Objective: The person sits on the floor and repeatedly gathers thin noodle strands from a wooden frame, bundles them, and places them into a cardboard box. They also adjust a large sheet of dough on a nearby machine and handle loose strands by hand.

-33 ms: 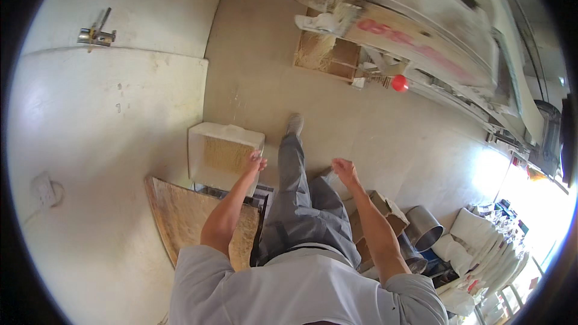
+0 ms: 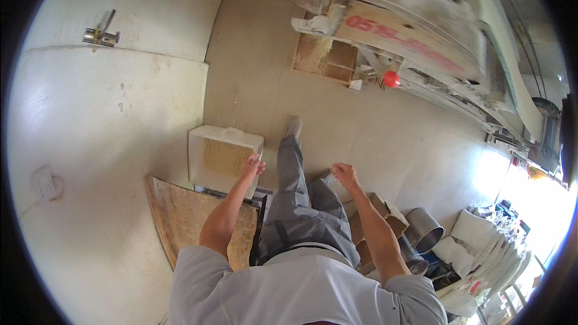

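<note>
My left hand (image 2: 254,165) hovers by the right edge of a white bin (image 2: 196,162) with tan, grainy-looking material inside. Its fingers are loosely bent and apart, and nothing shows in them. My right hand (image 2: 344,174) hangs in front of my right thigh with its fingers curled in and no object visible there. Both arms are held out from my body. One foot (image 2: 294,126) is stretched forward on the floor.
Ahead to the right stands a large dusty machine (image 2: 415,39) with a red ball knob (image 2: 391,79). A wooden box (image 2: 340,63) sits below it. A worn wooden board (image 2: 201,216) leans at my left. At right are a cardboard box (image 2: 391,216), a metal cylinder (image 2: 424,229) and stacked white sacks (image 2: 481,247).
The machine, with its panel and red knob, appears slightly further left, while the wall latch appears slightly further right. My hands have barely moved.
</note>
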### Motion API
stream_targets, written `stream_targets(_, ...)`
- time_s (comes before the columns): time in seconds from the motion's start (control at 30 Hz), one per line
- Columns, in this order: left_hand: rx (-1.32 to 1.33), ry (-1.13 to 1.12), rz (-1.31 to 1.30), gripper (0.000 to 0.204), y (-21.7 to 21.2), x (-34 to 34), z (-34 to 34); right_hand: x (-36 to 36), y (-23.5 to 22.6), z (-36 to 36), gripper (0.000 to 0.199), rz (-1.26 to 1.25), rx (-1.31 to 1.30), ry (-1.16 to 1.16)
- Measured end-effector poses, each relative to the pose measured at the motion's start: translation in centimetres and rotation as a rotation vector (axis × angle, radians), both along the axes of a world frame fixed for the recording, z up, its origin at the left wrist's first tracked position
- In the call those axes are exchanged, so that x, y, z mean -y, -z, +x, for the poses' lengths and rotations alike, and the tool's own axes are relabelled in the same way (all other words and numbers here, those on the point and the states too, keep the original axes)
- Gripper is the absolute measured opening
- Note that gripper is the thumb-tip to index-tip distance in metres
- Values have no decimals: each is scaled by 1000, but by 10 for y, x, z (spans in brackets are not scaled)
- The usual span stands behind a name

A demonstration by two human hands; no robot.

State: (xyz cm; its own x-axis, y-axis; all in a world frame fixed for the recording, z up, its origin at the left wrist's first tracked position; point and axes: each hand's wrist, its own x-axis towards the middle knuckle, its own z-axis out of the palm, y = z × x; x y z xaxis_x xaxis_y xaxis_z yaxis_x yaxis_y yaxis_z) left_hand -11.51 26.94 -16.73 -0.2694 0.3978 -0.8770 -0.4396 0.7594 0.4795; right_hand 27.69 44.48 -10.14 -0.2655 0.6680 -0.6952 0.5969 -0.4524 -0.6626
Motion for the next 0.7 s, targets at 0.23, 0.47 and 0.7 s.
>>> stream_targets(0.23,-46,133,63,33,-94,42,51,86,-56,179,24,-69,102,153)
stream_targets(0.47,-64,214,27,32,-143,80,104,188,-107,326,26,-55,64,502)
stream_targets(0.7,-101,364,22,26,-160,85,120,307,-103,388,17,-77,-14,853)
